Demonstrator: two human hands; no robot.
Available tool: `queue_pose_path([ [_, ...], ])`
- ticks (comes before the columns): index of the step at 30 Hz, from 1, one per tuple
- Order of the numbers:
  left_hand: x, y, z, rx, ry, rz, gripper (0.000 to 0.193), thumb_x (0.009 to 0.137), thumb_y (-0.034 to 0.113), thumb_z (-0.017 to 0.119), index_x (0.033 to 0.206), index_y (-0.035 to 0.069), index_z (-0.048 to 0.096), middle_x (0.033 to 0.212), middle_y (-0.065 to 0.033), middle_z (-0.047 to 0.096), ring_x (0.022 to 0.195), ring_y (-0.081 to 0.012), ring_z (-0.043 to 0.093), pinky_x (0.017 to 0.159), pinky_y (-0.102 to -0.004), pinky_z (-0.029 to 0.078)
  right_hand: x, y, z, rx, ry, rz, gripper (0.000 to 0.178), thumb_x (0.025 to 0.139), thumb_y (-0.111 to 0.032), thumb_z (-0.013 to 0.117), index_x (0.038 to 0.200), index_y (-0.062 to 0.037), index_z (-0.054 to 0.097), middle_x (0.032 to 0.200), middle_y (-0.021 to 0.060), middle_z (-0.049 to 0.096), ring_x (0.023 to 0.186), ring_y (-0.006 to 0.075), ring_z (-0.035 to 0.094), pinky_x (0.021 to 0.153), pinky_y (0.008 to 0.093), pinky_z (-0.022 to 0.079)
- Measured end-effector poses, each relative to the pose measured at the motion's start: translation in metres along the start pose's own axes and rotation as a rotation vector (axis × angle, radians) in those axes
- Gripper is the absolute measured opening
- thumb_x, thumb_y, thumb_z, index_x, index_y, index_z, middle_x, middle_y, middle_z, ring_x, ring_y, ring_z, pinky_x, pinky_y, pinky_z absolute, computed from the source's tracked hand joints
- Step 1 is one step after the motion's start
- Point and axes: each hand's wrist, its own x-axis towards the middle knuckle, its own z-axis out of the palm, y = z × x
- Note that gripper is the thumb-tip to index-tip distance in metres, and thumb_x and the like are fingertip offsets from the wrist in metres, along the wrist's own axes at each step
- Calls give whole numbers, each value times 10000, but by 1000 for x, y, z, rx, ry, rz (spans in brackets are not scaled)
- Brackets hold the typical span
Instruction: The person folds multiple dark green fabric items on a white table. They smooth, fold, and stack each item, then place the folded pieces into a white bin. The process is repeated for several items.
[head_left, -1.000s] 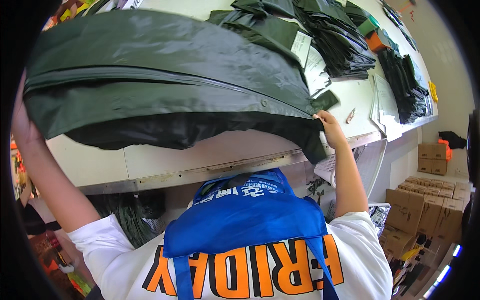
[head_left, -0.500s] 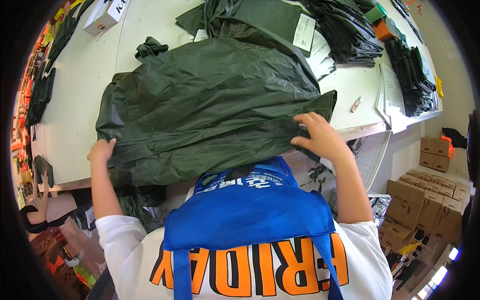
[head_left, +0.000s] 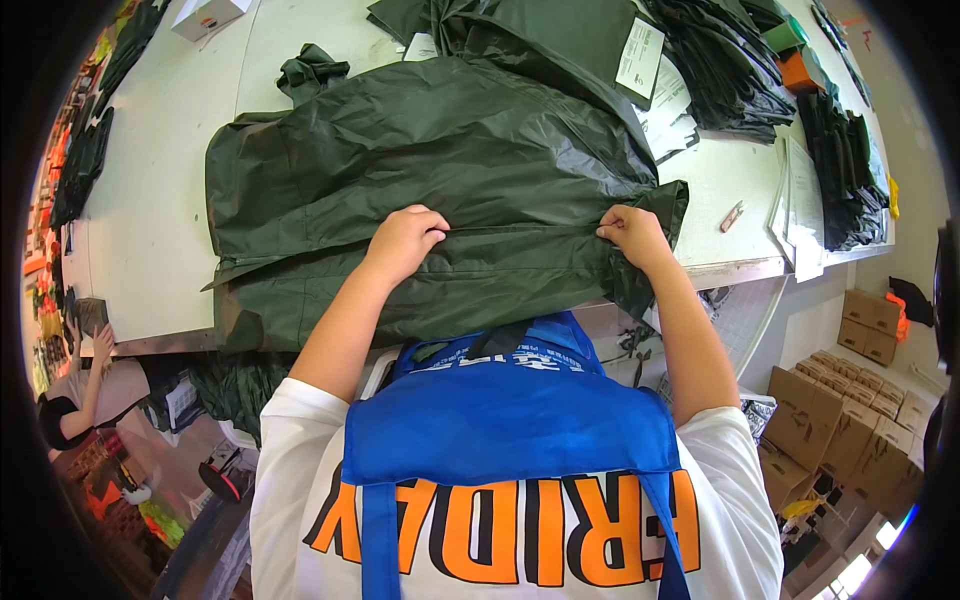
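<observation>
A dark green waterproof jacket (head_left: 430,140) lies spread across the near part of the table, with its long front flap running from left to right. My left hand (head_left: 408,242) has its fingers pinched on the flap's edge near the middle. Farther right, my right hand (head_left: 636,236) is closed on the same edge, close to the jacket's bunched right end. The fabric between both hands runs fairly straight. Some cloth hangs over the table's front edge by my blue apron (head_left: 500,430).
Stacked folded dark green garments (head_left: 725,75) and paper sheets (head_left: 668,115) occupy the far right of the white table (head_left: 150,200). A small cutter-like tool (head_left: 733,216) lies near the right edge. Cardboard boxes (head_left: 855,430) stand on the floor at right. Another person's hand (head_left: 103,343) shows at far left.
My left hand has moved right from the jacket's left end to the middle of the flap. My right hand has gone from spread fingers to a pinch on the edge.
</observation>
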Motion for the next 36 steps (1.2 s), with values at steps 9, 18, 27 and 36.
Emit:
queue_pose_path([
  [9, 25, -7, 2, 148, -158, -228, 160, 698, 164, 762, 714, 50, 650, 693, -105, 651, 688, -284, 630, 606, -387, 478, 15, 9, 4, -53, -73, 30, 186, 725, -127, 757, 798, -4, 639, 698, 130, 637, 653, 242, 622, 638, 330, 487],
  [18, -5, -15, -25, 246, -40, -85, 169, 753, 214, 720, 828, 93, 628, 816, -72, 648, 864, -276, 611, 687, -401, 473, 22, 10, -29, -180, -21, 34, 183, 716, -142, 754, 762, -13, 633, 688, 137, 626, 655, 286, 611, 632, 369, 481],
  [27, -149, -128, -87, 131, 111, -439, 138, 751, 151, 707, 842, 65, 650, 779, -93, 639, 800, -301, 610, 722, -385, 477, 27, -115, -13, -311, 311, -156, 285, 791, -139, 693, 1054, -60, 619, 993, 160, 625, 901, 332, 612, 785, 401, 494],
  [36, -176, -162, -81, -274, 328, -675, 187, 768, 82, 711, 944, 35, 670, 782, -73, 657, 687, -167, 584, 666, -299, 479, 31, -168, 163, -68, -314, -464, 139, 764, -161, 696, 858, -60, 683, 842, 125, 656, 851, 296, 623, 769, 394, 488],
])
